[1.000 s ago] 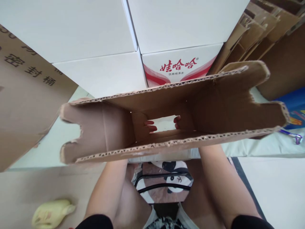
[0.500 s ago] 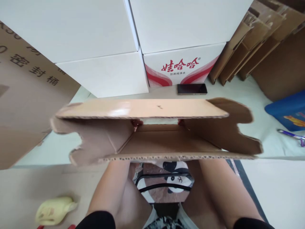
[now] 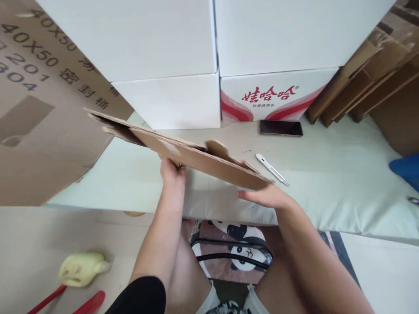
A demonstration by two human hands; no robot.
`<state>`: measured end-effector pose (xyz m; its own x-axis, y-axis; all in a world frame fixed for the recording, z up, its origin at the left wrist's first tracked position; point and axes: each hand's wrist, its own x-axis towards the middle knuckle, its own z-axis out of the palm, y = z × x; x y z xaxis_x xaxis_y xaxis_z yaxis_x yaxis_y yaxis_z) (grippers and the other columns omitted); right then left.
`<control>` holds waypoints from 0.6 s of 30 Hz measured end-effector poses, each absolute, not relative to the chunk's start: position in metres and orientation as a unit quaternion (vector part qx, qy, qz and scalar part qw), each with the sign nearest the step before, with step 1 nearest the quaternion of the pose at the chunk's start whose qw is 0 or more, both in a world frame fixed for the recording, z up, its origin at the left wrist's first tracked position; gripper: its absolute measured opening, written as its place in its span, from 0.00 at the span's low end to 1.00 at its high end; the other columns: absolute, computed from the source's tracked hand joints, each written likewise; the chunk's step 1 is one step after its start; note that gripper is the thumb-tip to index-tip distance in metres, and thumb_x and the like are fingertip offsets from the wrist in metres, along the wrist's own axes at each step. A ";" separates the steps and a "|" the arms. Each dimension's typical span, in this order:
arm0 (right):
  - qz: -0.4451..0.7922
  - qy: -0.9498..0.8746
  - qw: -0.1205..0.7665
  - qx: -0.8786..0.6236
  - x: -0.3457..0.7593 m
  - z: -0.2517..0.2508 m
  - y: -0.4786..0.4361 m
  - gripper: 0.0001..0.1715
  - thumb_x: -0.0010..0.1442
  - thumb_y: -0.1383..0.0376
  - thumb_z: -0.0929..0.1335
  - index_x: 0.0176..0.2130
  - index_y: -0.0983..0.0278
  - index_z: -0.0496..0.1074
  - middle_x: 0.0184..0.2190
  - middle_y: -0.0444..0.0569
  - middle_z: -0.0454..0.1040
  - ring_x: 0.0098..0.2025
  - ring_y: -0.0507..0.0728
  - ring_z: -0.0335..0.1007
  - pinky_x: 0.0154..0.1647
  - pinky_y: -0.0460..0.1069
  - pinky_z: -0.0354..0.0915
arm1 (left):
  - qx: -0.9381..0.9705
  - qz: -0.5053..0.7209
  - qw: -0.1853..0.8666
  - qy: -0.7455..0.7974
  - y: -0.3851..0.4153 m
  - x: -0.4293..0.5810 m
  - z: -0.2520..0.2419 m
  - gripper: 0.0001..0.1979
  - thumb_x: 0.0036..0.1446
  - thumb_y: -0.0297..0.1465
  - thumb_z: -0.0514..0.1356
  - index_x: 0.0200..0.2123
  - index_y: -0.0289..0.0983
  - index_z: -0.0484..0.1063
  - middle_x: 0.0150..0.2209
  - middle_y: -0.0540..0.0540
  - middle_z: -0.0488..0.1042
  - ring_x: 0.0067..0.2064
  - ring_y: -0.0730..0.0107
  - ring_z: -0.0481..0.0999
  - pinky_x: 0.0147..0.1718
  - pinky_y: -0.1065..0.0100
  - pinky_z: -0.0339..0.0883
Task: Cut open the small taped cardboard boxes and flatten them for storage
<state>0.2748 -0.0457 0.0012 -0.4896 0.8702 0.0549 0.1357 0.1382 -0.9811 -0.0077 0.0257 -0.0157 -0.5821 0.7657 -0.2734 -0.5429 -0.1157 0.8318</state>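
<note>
A brown cardboard box (image 3: 196, 159), folded nearly flat, slants above the cloth-covered surface, its left end higher than its right. My left hand (image 3: 172, 172) is closed on its lower edge left of the middle, with the fingertips partly hidden by the cardboard. At the low right end, my right hand (image 3: 265, 196) holds the box, its thumb stretched out to the left and its other fingers mostly hidden behind the board. Just beyond that end lies a white utility knife (image 3: 271, 169) on the cloth.
White cartons (image 3: 163, 102) are stacked at the back, with a phone (image 3: 280, 127) before them. Flattened cardboard (image 3: 356, 83) leans at the right, near a blue object (image 3: 406, 170). A large brown carton (image 3: 49, 144) stands left. A yellow bottle (image 3: 81, 269) is on the floor.
The box was held level with its open end towards me; now it is collapsed nearly flat and tilted down to the right. Both hands have come into sight, and the knife is uncovered.
</note>
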 end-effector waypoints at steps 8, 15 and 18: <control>0.450 -0.557 0.480 -0.507 0.257 -0.022 -0.068 0.24 0.56 0.45 0.74 0.42 0.59 0.81 0.44 0.53 0.84 0.49 0.66 0.81 0.53 0.63 0.76 | 0.108 0.728 0.440 0.515 0.013 0.005 -0.018 0.18 0.52 0.36 0.73 0.38 0.41 0.67 0.37 0.51 0.78 0.36 0.73 0.79 0.33 0.73 0.69; 0.355 -0.487 0.579 -0.549 0.313 0.001 -0.088 0.32 0.55 0.40 0.73 0.48 0.58 0.77 0.46 0.53 0.83 0.55 0.65 0.78 0.60 0.66 0.72 | 0.181 0.673 0.501 0.513 -0.002 0.006 0.003 0.16 0.48 0.35 0.70 0.32 0.39 0.64 0.24 0.59 0.65 0.20 0.83 0.63 0.22 0.76 0.55; 0.298 -0.436 0.644 -0.554 0.353 0.019 -0.105 0.34 0.51 0.39 0.74 0.50 0.56 0.76 0.50 0.54 0.81 0.56 0.66 0.77 0.64 0.68 0.69 | 0.221 0.648 0.509 0.522 -0.008 0.017 0.007 0.15 0.47 0.35 0.68 0.32 0.39 0.64 0.25 0.59 0.64 0.21 0.83 0.63 0.22 0.76 0.55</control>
<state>0.3535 -0.1049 0.0185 0.4433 0.8662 0.2307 0.0998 0.2081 -0.9730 0.0168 -0.0078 0.0074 -0.3843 0.8902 -0.2446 -0.4286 0.0627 0.9013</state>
